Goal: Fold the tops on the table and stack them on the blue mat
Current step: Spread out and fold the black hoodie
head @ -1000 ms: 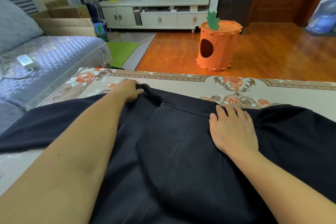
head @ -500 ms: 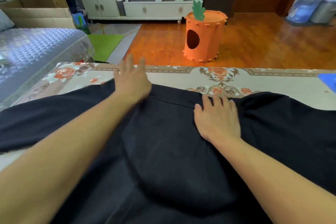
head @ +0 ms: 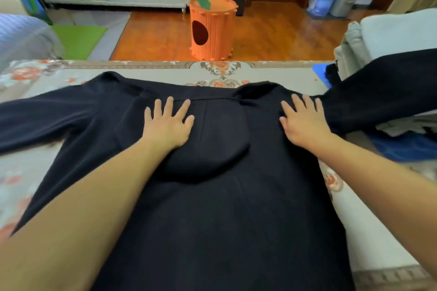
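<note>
From the head camera, a big black top (head: 212,208) is lying spread out flat on the table (head: 165,73), which has a flowery cloth on it. The hood is sitting in the middle of the top, between the two hands.

The left hand (head: 169,123) is pressing down flat on the top, with its fingers (head: 168,106) straight and spread apart. It is not holding anything. The fingertips are reaching almost to the far edge of the top, and the hood is lying just beside the thumb side of this hand.

The right hand (head: 303,120) is also lying flat on the top, near the shoulder. Its fingers (head: 307,104) are straight and a little apart, and it is not gripping anything either. Just past these fingers, one sleeve is stretching away to the right and hanging over something pale there. The other sleeve is stretching away well to the left of the left fingers.

The blue mat (head: 320,73) is peeking out on the table beyond the right fingertips, over to the right. Only a corner of it is showing, so I cannot tell if any folded tops are sitting on it.

It looks like the job is only starting for this top. It is being smoothed flat, but no part is folded yet. The sleeves and body need folding, and then it needs carrying to the mat. Some more clothes (head: 406,146) are lying to the right of the right wrist, maybe waiting too.
</note>
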Demonstrator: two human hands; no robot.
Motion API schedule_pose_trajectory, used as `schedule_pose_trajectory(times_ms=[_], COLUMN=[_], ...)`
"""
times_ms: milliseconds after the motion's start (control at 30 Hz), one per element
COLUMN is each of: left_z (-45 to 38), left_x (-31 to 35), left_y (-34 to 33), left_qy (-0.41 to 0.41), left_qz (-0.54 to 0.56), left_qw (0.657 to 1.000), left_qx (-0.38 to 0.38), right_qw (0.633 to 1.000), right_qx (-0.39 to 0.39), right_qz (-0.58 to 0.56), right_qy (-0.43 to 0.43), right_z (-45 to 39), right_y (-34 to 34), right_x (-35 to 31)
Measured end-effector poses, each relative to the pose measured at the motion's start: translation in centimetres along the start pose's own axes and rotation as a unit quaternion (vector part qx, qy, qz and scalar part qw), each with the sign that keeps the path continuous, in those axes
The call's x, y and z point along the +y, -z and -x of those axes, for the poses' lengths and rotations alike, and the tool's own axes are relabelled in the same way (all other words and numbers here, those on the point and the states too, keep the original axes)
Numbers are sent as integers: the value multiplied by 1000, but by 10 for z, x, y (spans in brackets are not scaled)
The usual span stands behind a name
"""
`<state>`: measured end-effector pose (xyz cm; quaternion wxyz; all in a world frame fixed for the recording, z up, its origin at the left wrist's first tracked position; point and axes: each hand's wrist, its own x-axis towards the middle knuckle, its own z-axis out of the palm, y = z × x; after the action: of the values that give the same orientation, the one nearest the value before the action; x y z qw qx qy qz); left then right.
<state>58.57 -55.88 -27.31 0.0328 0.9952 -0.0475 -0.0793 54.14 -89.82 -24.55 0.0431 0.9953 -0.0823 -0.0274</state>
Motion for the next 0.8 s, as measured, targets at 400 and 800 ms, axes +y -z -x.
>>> schedule_pose_trajectory(times_ms=[400,800], left_z=[210,256], left_x=[-149,-187], left_y=[2,-14], left_qy=[288,157], left_qz=[40,14], left_qw=[949,976], left_qx=[125,150], right_qw=[983,984], right_qx=[96,72], right_qz=[-137,-132], right_qy=[-75,-100], right_z=[152,161], right_y=[-20,-22], right_x=[-9,10])
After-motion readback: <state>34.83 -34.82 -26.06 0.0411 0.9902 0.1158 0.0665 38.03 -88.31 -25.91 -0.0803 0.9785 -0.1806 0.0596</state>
